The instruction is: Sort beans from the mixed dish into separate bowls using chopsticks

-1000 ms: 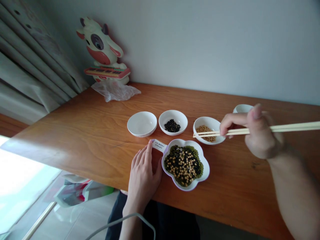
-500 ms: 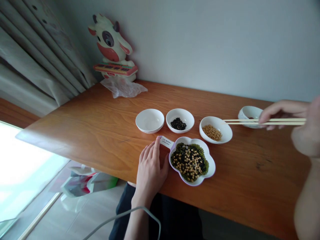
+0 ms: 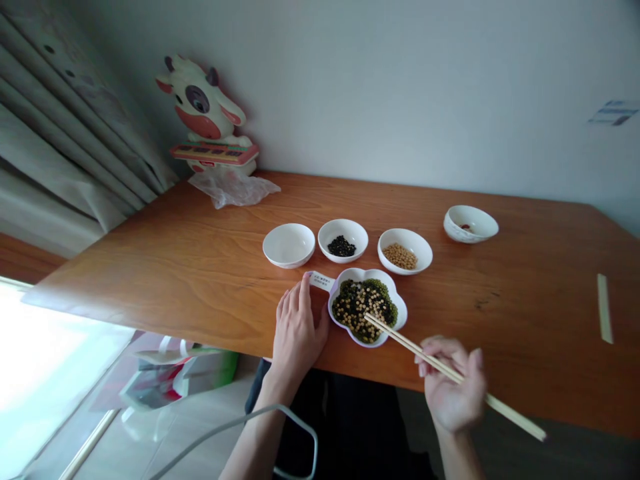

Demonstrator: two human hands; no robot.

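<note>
My right hand is closed round a pair of light wooden chopsticks. Their tips reach into a white flower-shaped dish, which holds mixed green, black and yellowish beans. My left hand lies on the table to the dish's left, its fingers stretched out. Its fingertips touch the end of the dish's labelled handle, and the thumb is by the rim. Behind the dish are white bowls: one with yellowish beans, one with black beans, and one bare bowl.
Another white bowl with a few reddish-brown bits stands at the back right. A pale strip lies on the right of the wooden table. At the back left, a cow toy keyboard stands behind a clear plastic bag.
My right hand has come from the right-hand bowls down to the front, bringing the chopstick tips into the flower-shaped dish. My left hand stays by the handle. The view has shifted right.
</note>
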